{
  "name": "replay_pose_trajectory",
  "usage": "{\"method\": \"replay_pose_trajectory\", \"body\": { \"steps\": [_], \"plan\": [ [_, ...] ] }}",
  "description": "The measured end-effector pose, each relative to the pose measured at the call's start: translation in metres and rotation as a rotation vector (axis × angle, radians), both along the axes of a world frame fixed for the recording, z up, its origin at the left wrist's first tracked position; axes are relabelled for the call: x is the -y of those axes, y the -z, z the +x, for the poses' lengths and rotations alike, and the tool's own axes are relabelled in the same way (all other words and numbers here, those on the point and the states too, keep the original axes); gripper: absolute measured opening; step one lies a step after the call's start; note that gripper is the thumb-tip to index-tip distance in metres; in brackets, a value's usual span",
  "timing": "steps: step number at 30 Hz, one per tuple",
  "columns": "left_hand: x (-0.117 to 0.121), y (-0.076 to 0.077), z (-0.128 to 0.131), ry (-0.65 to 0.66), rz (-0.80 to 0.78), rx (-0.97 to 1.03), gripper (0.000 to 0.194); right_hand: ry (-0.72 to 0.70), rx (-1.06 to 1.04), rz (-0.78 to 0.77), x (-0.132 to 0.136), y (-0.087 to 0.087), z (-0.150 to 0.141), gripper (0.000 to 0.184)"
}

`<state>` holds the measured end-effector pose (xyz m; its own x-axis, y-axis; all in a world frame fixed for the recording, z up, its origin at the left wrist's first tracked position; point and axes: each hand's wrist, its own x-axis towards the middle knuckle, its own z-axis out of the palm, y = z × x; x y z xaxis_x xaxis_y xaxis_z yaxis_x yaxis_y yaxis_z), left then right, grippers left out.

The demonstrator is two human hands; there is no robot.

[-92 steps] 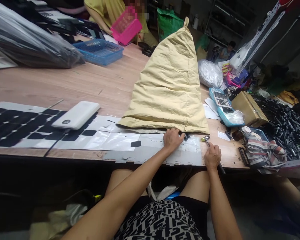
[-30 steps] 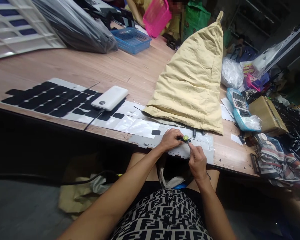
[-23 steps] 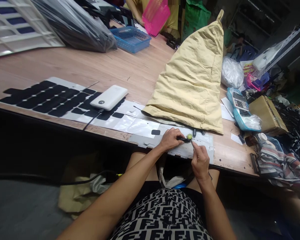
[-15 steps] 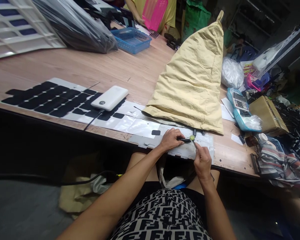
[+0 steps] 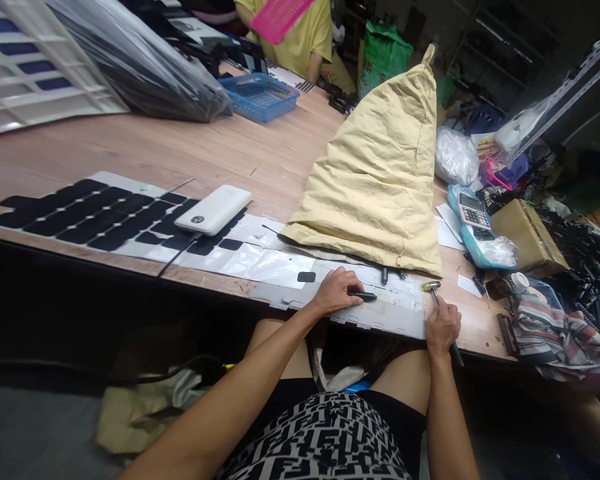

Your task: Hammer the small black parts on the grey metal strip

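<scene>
My left hand (image 5: 341, 291) is closed on a slim black rod-like piece (image 5: 367, 295) near the table's front edge; its exact kind is unclear. Under it lies a pale grey sheet (image 5: 400, 313) with a notched front edge. To the right, my right hand (image 5: 443, 325) is wrapped round the dark handle of a small hammer (image 5: 432, 286). Its yellow-and-metal head points away from me, just past the sheet's right end. Short black cylinders (image 5: 385, 275) poke out from beneath a large beige cloth bag (image 5: 365, 180) beyond my hands.
At left, a white power bank (image 5: 215, 210) rests on black cut pieces (image 5: 103, 213). A blue basket (image 5: 263, 97) stands farther back, near a person in yellow (image 5: 305, 33). On the right are a calculator (image 5: 473, 210), a cardboard box (image 5: 527, 237) and striped cloth (image 5: 550, 320).
My right hand has swung the hammer rightward, away from the black rod-like piece. My left hand still grips that piece, which has shifted little. The person behind has raised the pink basket.
</scene>
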<state>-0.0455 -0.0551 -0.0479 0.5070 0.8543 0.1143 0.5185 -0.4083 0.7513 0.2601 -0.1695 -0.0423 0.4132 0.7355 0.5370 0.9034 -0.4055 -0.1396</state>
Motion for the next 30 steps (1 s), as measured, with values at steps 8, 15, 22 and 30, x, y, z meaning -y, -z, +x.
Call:
{"method": "replay_pose_trajectory", "body": {
  "steps": [8, 15, 22, 30],
  "plan": [
    [0.006, -0.001, -0.009, 0.206, 0.041, -0.001, 0.016, 0.024, 0.009, -0.018, -0.001, 0.003, -0.002, 0.037],
    [0.046, 0.001, -0.026, 0.323, 0.127, -0.013, 0.020, 0.034, 0.032, -0.030, 0.001, 0.005, -0.001, 0.038],
    [0.089, 0.003, -0.015, 0.195, 0.199, -0.027, 0.032, 0.046, 0.009, -0.039, 0.001, 0.006, -0.004, 0.038],
    [0.031, -0.025, 0.057, -0.331, -0.024, -0.077, 0.030, 0.052, -0.023, -0.061, 0.001, 0.005, -0.006, 0.037]
  ]
}}
